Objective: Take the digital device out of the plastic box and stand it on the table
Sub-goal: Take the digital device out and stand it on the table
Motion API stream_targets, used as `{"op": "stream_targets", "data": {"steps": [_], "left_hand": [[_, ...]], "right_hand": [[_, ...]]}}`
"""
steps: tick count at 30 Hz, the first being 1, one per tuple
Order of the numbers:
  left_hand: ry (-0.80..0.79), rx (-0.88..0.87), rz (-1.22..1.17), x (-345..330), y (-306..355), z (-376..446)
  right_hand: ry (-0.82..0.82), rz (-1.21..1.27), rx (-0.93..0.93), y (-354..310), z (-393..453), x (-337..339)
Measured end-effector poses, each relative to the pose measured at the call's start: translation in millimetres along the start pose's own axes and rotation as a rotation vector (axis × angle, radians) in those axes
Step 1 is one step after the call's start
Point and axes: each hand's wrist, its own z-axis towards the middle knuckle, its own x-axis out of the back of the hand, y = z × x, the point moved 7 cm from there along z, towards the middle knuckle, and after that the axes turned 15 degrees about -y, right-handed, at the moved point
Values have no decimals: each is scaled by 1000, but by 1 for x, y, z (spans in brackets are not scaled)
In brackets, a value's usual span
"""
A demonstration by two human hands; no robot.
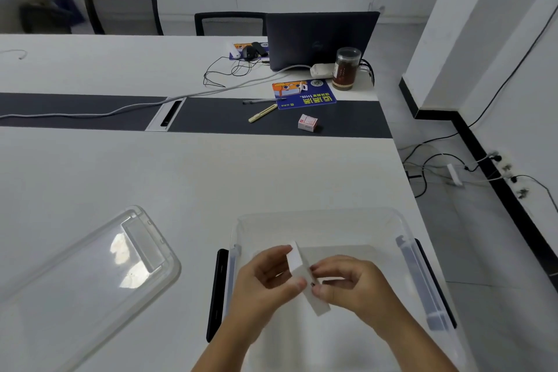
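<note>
A clear plastic box (329, 217) with dark side latches stands open at the table's near right edge. Above its inside I hold a small white flat device (297, 261), tilted, with one end up and the other down toward me. My left hand (265, 281) pinches its left side and lower edge. My right hand (350, 284) pinches its right side with fingertips. Part of the device is hidden behind my fingers.
The box's clear lid (90, 275) lies on the white table (181, 178) to the left. Farther back are a pen (262, 101), a yellow cutter (262, 113), a small red-white carton (307, 122), a blue mat (303, 93), a jar (345, 68), a laptop (320, 39) and cables.
</note>
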Motion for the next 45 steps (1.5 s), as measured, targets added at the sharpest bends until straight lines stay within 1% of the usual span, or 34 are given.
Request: {"op": "stream_targets", "data": {"steps": [8, 13, 15, 18, 21, 24, 26, 29, 31, 33, 35, 37, 39, 41, 43, 45], "left_hand": [[-40, 74, 43, -2, -4, -2], [-47, 75, 55, -2, -4, -1], [-34, 64, 44, 1, -3, -1], [-38, 40, 34, 2, -1, -1], [-78, 17, 36, 2, 1, -2], [-154, 22, 32, -2, 0, 0], [-211, 58, 16, -4, -2, 2], [-295, 164, -20, -8, -13, 6], [-361, 242, -46, -15, -21, 4], [-385, 268, -23, -18, -26, 6], [-345, 220, 18, -17, -27, 10], [-291, 184, 50, -13, -25, 12], [-226, 172, 8, -7, -22, 13], [-161, 152, -75, 0, -16, 14], [-118, 116, -17, 6, -8, 11], [-113, 91, 61, 9, 1, 9]], "right_hand": [[-61, 43, -41, 6, -1, -2], [-82, 41, -30, 3, -2, -1], [-51, 51, -23, 2, -2, 0], [65, 58, -45, 8, -4, 5], [69, -6, -44, 7, -6, 2], [89, -126, 34, -3, -6, 0], [151, -195, 83, -8, -4, 3], [254, -266, 186, -15, -3, 8], [268, -310, 259, -18, -3, 9], [266, -355, 299, -22, -3, 7], [260, -369, 317, -25, -2, 5], [235, -319, 307, -21, 0, 3], [197, -268, 254, -12, 2, 2], [140, -147, 179, 0, 3, 4], [64, 79, 103, 13, 3, 6], [-46, 181, 68, 9, 4, 6]]}}
